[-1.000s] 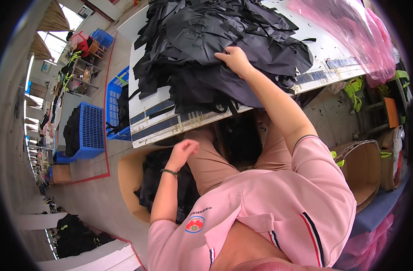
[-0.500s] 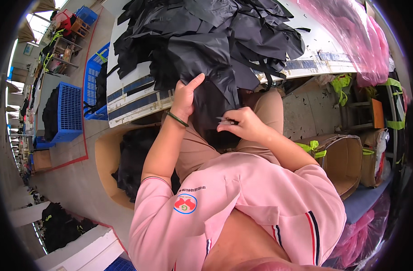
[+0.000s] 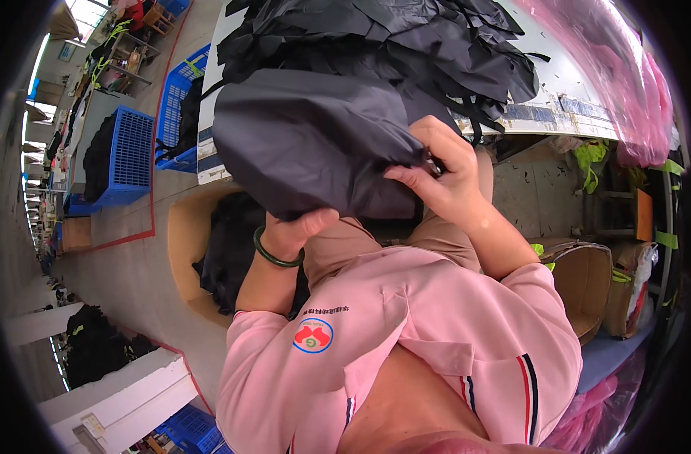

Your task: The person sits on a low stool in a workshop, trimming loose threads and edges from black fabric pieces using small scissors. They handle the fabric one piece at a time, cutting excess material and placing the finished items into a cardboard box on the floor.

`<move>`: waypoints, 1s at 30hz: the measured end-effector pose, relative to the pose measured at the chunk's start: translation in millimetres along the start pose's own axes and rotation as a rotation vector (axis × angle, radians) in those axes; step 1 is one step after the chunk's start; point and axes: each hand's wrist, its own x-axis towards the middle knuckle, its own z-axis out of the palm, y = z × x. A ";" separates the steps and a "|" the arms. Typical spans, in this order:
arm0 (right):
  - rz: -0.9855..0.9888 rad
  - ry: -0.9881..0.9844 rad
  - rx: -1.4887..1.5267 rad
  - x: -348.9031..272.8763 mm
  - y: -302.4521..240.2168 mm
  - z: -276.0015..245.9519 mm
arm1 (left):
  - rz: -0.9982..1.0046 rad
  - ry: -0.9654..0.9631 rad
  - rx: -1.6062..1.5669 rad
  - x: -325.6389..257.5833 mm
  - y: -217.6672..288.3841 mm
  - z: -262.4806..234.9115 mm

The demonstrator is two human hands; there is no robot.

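Note:
A smooth black fabric piece (image 3: pixel 307 140) is spread between my hands, above my lap and the table's front edge. My left hand (image 3: pixel 296 231), with a dark green bangle at the wrist, grips its near lower edge, thumb on top and fingers hidden underneath. At the right end of the cloth, my right hand (image 3: pixel 450 170) is closed on its edge between thumb and fingers. Something small and dark shows in that palm, mostly covered; in the earlier frame it looked like small thread snips. Beyond lies a heap of black fabric pieces (image 3: pixel 406 38) with loose straps.
The white table (image 3: pixel 565 83) has worn tape along its front edge. Pink plastic sheeting (image 3: pixel 648 113) hangs at its right. A cardboard box (image 3: pixel 183 250) of black cloth stands at my left, another box (image 3: pixel 591 284) at right. Blue crates (image 3: pixel 130 151) stand on the left floor.
The black fabric piece has been lifted off the heap's front and spread wide. My left hand has come down toward me; my right hand has moved up and right onto the edge.

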 end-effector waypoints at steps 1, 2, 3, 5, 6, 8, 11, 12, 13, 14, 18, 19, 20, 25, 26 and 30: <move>-0.034 0.009 0.019 1.1 -5.7 -0.4 | 0.060 0.000 0.030 -4.9 6.2 2.2; -0.067 0.019 0.037 3.8 -10.4 -0.7 | 0.118 -0.002 0.060 -9.4 10.8 3.2; -0.118 0.031 0.163 9.5 -14.3 2.6 | 0.067 -0.019 0.036 -13.6 14.4 -0.5; -0.008 -0.053 0.304 12.4 -16.7 -0.9 | 0.002 0.014 -0.038 -13.3 17.2 -2.4; 0.047 -0.095 0.373 13.3 -17.9 -2.1 | -0.030 0.030 -0.074 -12.2 18.1 -3.0; 0.300 -0.006 0.437 12.5 -20.1 -1.7 | -0.075 0.058 -0.164 -7.0 15.6 -2.5; 0.392 0.061 0.460 11.2 -3.4 -0.1 | -0.040 0.113 -0.163 -1.4 7.2 -4.8; 0.427 0.071 0.432 11.5 -5.1 -2.8 | -0.037 0.200 -0.122 2.0 5.7 -9.0; 0.466 0.083 0.403 11.4 -7.4 -4.2 | -0.037 0.286 -0.082 7.1 5.4 -14.6; 0.434 0.087 0.335 9.4 -3.8 -4.3 | -0.037 0.373 -0.041 12.5 4.6 -17.6; 0.317 0.030 0.129 5.7 8.0 2.1 | 0.527 0.278 0.692 30.8 15.5 -17.4; 0.294 0.004 0.087 4.6 7.6 3.8 | 0.570 0.124 0.797 37.3 26.5 -6.9; 0.284 -0.014 0.081 4.8 4.4 7.5 | 0.609 -0.024 0.904 40.7 34.4 1.8; 0.267 -0.065 0.029 2.0 -1.8 15.0 | 0.248 -0.250 0.691 48.3 15.6 20.8; 0.266 -0.065 0.002 0.8 -1.3 14.0 | 0.179 -0.256 0.646 48.0 12.5 20.6; 0.326 -0.032 0.043 -4.9 1.5 12.3 | 0.034 -0.261 0.581 44.5 12.4 23.3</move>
